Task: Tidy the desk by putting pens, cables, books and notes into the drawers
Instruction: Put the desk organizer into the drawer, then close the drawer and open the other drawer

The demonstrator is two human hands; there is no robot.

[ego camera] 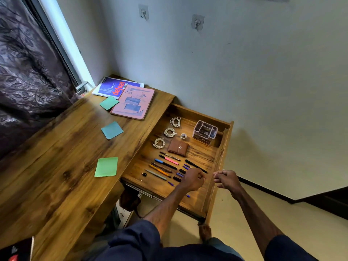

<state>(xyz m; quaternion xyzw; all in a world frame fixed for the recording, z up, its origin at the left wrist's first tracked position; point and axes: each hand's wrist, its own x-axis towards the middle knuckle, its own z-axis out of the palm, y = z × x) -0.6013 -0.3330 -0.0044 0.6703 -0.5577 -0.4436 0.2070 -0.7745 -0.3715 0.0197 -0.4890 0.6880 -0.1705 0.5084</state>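
Pens [166, 164] lie in a slanted row on the floor of the open drawer [219, 162], near its front; seven full-length ones counted, the pink highlighter [170, 160] among them; beside them sit several short purple and black pieces [180, 175], caps or stubs, number unsure as some are hidden under the left hand [193, 180].

Handling, as a judgement: pens are light, stiff, round-barrelled and likely to roll; best pinched mid-barrel.

Left hand is low over the row, fingers curled; whether its grip holds a pen I cannot tell. Right hand [227, 179] hovers over the drawer's front wall, fingertips drawn together; anything between them is too small to see.

Three coiled white cables [170, 132] lie further back in the drawer; soft and springy, best lifted by the whole coil. Also in the drawer: one brown wallet [178, 147], one tape roll [183, 136], one clear organiser [205, 131], one small black piece [144, 174].

Not yet put away, on the table [66, 147]: three sticky notes, green [106, 167], blue [112, 129], green [109, 103]; thin and limp, to be lifted by an edge. Two books at the far end, pink [132, 102] lying partly over blue [113, 87]; flat and heavier, probably a two-handed lift from the edges.
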